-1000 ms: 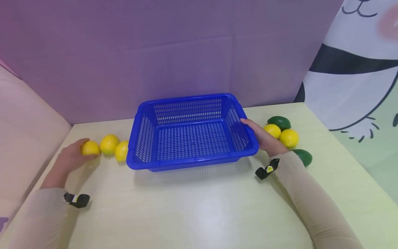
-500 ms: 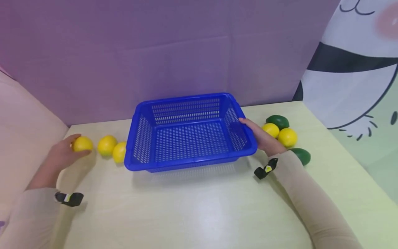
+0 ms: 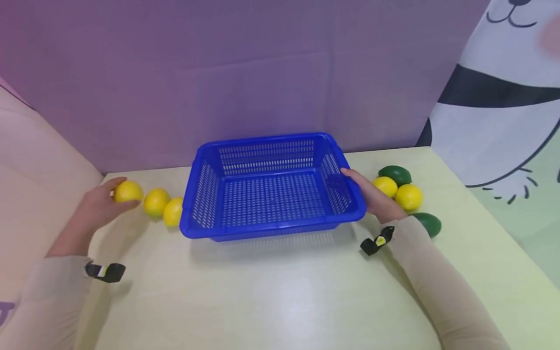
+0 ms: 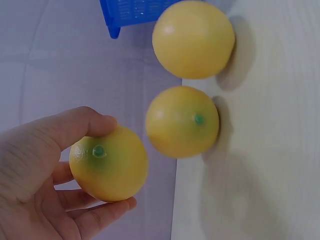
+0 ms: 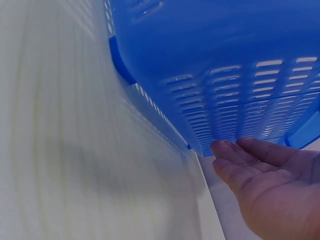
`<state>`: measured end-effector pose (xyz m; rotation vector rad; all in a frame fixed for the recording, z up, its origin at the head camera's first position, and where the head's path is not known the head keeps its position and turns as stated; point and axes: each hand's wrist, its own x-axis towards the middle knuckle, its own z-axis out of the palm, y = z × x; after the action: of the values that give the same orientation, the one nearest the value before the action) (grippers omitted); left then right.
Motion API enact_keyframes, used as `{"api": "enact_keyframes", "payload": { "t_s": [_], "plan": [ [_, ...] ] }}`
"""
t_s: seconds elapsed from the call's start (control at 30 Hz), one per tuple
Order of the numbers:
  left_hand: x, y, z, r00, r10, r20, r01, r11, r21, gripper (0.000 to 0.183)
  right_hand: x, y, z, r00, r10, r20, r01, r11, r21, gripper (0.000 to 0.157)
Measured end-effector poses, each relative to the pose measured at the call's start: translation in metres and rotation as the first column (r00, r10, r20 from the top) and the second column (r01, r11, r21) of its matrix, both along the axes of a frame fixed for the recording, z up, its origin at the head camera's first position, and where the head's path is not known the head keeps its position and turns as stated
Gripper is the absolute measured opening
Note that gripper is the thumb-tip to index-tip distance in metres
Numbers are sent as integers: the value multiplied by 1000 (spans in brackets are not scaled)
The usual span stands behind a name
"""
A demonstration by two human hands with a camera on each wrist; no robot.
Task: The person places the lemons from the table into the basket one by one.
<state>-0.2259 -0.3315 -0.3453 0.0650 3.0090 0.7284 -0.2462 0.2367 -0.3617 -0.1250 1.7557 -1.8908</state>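
In my left hand [image 3: 102, 201] is a round yellow citrus fruit [image 3: 128, 191], gripped between thumb and fingers. The left wrist view shows this fruit's green stem spot, with the thumb on one side and fingertips on the other. Beside it on the table are another yellow citrus fruit [image 4: 182, 121] and a further yellow citrus fruit [image 4: 193, 40]. A blue plastic basket [image 3: 273, 225] with slotted walls stands mid-table, nothing inside it. My right hand [image 3: 376, 197] holds the basket's right rim, one digit over the edge; in the right wrist view its other fingertips meet the outer wall.
Right of the basket lie two yellow fruits [image 3: 409, 197] and two dark green oval fruits [image 3: 395, 175], one partly behind the right forearm. A purple cloth [image 3: 262, 73] hangs behind the pale table [image 3: 262, 301]. A pale wall [image 3: 39, 160] borders the left.
My left hand has lifted the yellow citrus fruit, shifting left and then back right and farther from me. The right hand stays at the basket rim; the basket keeps its place.
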Motion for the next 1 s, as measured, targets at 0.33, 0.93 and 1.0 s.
{"api": "enact_keyframes", "payload": {
  "t_s": [0.33,0.93,1.0],
  "plan": [
    [-2,14,10,1000,-7,-30,8,999,49,81,2,-1,-1,1000,-5,-4,5,1000,14,69],
    [-10,42,31,999,-32,-14,34,991,126,74,0,0,-1,1000,-24,-3,24,999,32,71],
    [-11,45,34,999,-31,-10,32,990,134,76,0,0,-1,1000,-21,1,21,999,27,70]
  ]
}}
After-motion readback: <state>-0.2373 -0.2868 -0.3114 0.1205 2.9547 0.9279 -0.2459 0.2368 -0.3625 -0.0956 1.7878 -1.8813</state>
